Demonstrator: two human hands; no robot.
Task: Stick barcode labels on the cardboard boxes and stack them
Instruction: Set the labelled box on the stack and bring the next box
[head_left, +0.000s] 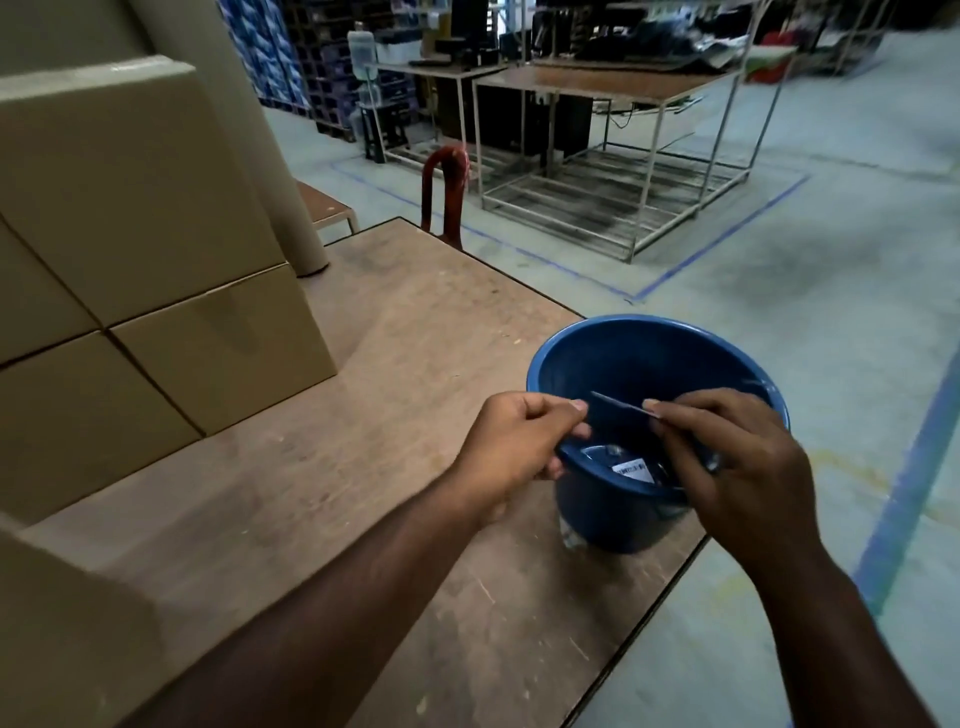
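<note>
Over a blue plastic bucket (618, 358) at the table's right corner, both hands hold a thin label (618, 413) seen nearly edge-on. My left hand (511, 447) pinches its left end and my right hand (732, 462) pinches its right end. Another white barcode label (631, 471) lies at the bottom of the bucket. Plain brown cardboard boxes (156, 291) are stacked on the left of the wooden table (395, 364). Part of another box (62, 623) fills the lower left corner.
A cardboard tube (291, 208) stands behind the stacked boxes. A red handle (444, 192) rises past the table's far edge. Metal-framed tables (613, 88) and dark pallets stand farther back on the grey floor, which has blue tape lines.
</note>
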